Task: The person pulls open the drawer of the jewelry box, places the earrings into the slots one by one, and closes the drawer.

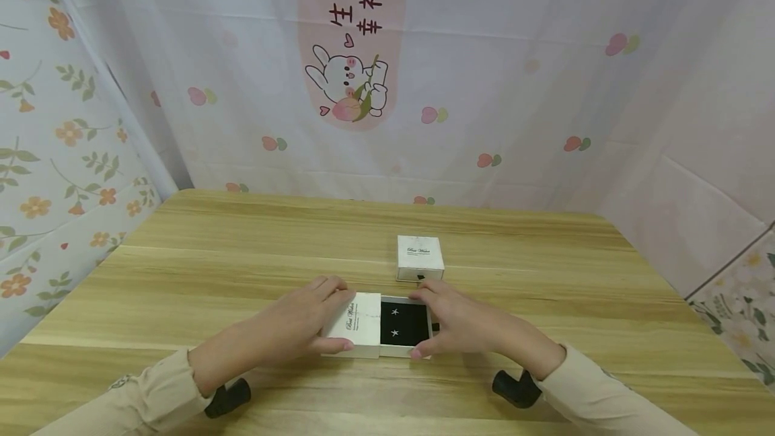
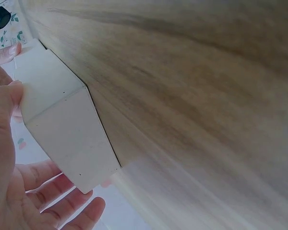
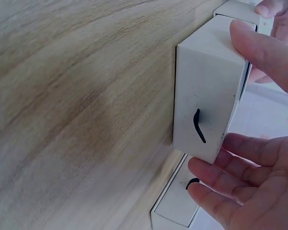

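Observation:
A white jewelry box (image 1: 363,328) lies on the wooden table, its drawer (image 1: 387,351) pulled partly out to the right. Two small star-shaped earrings (image 1: 395,312) sit on the drawer's black insert (image 1: 413,323). My left hand (image 1: 311,318) holds the outer sleeve, thumb on the near side and fingers over the far side. With thumb and fingers on opposite side walls, my right hand (image 1: 460,318) grips the drawer's outer end. A black pull tab (image 3: 198,125) sticks out of the drawer front in the right wrist view, with the palm beside it.
A second white box (image 1: 420,254), closed, stands just behind the drawer, its black tab facing the hands. Black wrist-worn devices (image 1: 229,398) hang below both wrists. A patterned curtain (image 1: 484,86) rises behind the table's back edge.

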A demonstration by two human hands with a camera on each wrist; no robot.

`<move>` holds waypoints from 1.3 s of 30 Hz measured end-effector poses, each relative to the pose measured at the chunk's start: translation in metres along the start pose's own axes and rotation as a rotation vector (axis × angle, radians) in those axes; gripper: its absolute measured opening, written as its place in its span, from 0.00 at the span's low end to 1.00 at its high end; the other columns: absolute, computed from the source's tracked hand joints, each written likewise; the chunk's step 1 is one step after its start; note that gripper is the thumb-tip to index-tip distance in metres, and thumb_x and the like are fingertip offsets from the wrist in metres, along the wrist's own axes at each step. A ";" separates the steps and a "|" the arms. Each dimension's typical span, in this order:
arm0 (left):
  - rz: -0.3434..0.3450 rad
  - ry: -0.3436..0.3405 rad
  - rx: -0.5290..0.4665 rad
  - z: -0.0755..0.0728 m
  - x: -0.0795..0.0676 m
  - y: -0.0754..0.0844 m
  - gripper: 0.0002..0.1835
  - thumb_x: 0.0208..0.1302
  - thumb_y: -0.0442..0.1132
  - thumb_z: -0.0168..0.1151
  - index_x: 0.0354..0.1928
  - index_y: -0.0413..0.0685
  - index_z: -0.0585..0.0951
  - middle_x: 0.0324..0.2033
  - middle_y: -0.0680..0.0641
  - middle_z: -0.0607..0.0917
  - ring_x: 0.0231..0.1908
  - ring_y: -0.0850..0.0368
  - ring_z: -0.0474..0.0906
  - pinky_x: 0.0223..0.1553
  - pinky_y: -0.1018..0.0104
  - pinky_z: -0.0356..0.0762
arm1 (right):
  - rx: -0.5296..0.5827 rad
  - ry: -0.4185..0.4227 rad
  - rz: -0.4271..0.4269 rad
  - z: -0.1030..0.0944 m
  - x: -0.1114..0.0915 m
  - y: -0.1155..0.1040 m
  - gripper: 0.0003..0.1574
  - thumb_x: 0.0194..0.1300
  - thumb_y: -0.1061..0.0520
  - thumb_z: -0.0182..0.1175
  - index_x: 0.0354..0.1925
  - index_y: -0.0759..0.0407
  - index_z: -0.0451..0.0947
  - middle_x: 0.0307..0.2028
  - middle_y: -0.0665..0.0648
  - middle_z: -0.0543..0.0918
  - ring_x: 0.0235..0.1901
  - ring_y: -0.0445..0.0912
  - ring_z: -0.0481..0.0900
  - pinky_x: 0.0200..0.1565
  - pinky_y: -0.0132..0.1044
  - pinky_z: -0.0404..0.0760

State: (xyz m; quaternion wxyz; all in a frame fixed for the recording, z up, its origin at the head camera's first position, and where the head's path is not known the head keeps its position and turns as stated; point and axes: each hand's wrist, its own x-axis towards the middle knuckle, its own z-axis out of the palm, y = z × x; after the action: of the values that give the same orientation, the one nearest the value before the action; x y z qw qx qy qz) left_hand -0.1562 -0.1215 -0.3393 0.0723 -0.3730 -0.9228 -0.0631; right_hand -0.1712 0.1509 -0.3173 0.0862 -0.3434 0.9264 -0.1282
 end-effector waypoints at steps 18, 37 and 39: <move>0.005 0.010 0.004 -0.001 0.000 0.001 0.39 0.57 0.66 0.48 0.60 0.43 0.68 0.52 0.50 0.72 0.51 0.59 0.68 0.52 0.63 0.72 | 0.007 0.000 0.000 0.003 0.006 -0.007 0.51 0.43 0.35 0.67 0.58 0.63 0.67 0.51 0.52 0.68 0.44 0.42 0.68 0.48 0.39 0.74; 0.003 0.009 0.005 0.000 0.000 0.001 0.38 0.57 0.67 0.49 0.60 0.44 0.69 0.52 0.50 0.72 0.51 0.60 0.68 0.51 0.63 0.72 | -0.029 -0.012 0.011 0.006 0.011 -0.012 0.52 0.44 0.33 0.65 0.59 0.62 0.66 0.55 0.55 0.67 0.50 0.45 0.70 0.52 0.42 0.73; 0.007 0.012 0.005 0.000 0.000 0.000 0.38 0.57 0.66 0.49 0.60 0.45 0.69 0.52 0.50 0.72 0.51 0.60 0.68 0.52 0.63 0.72 | -0.026 -0.012 0.006 0.005 0.011 -0.013 0.52 0.44 0.33 0.65 0.59 0.63 0.65 0.55 0.56 0.67 0.51 0.46 0.69 0.53 0.43 0.73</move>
State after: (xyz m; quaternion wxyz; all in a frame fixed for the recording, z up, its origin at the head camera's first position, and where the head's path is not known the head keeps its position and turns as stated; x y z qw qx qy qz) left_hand -0.1560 -0.1210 -0.3394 0.0789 -0.3756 -0.9213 -0.0625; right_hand -0.1703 0.1337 -0.3192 0.0878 -0.3425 0.9285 -0.1138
